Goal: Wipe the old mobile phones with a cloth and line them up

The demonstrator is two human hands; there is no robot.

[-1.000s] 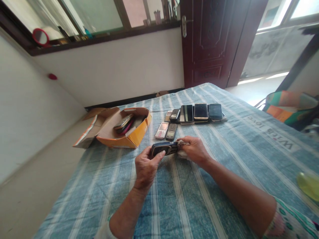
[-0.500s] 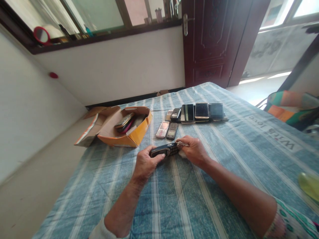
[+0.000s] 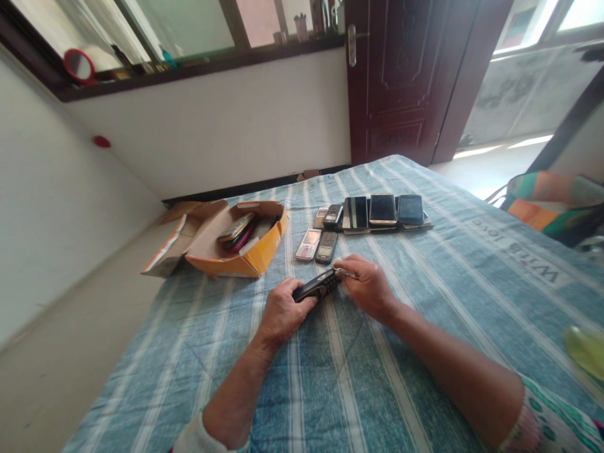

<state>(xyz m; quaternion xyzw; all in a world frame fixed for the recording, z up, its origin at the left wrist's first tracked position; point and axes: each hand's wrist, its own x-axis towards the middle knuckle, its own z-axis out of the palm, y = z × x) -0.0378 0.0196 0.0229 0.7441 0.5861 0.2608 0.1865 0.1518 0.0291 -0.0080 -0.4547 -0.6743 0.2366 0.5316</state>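
Note:
My left hand is closed round the lower body of a black keypad mobile phone, which is tilted up on its side above the striped cloth. A small white cloth is pinched in my right hand, pressed against the phone's far end. Just beyond my hands lie a silver keypad phone and a dark keypad phone, side by side. Part of the held phone's face is hidden by my left thumb and the steep angle.
An orange cardboard box with its flap open holds several phones on the left. Stacked smartphones and older phones stand in a row farther back. Blue striped fabric covers the surface. A yellow-green object sits at the right edge.
My left hand has shifted slightly right and turned the phone, so its face shows less and its side more. My right hand stays at the phone's end with the cloth.

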